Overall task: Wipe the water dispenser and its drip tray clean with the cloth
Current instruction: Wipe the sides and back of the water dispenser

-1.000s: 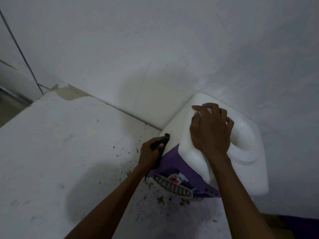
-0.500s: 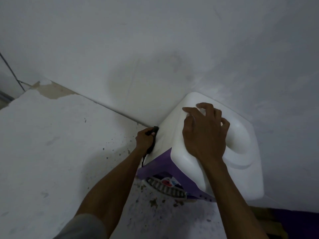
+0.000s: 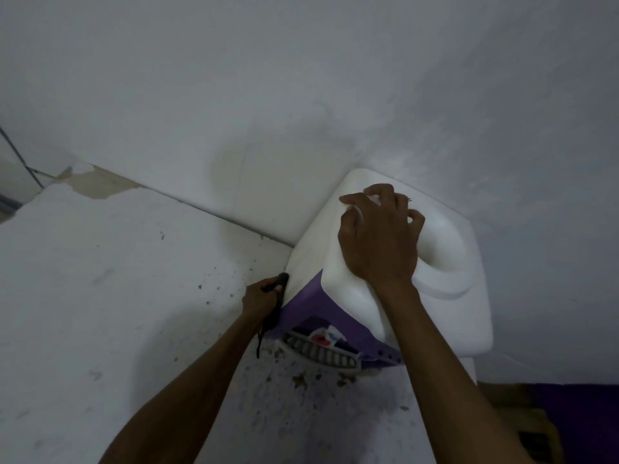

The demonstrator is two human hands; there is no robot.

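Note:
The water dispenser (image 3: 445, 296) has a white top and a purple front and stands against the wall. Its grilled drip tray (image 3: 318, 354) sticks out at the bottom front. My right hand (image 3: 378, 239) lies on the dispenser's top near the left rear edge. Its fingers are curled over a white cloth (image 3: 356, 211), of which only small bits show between them. My left hand (image 3: 259, 296) is at the dispenser's left side. It grips a black handle-like object (image 3: 283, 279) with a thin cord hanging below it.
The dispenser sits on a white surface (image 3: 117, 313) with dark specks and crumbs around the tray. The white wall (image 3: 301, 112) is close behind. A peeled brown patch (image 3: 100, 182) marks the far left edge. Brown and purple shapes (image 3: 569, 423) lie at the bottom right.
My right hand has bunched its fingers more tightly on the cloth atop the dispenser. My left hand slid toward the back along the side, then came forward again, still gripping the black object.

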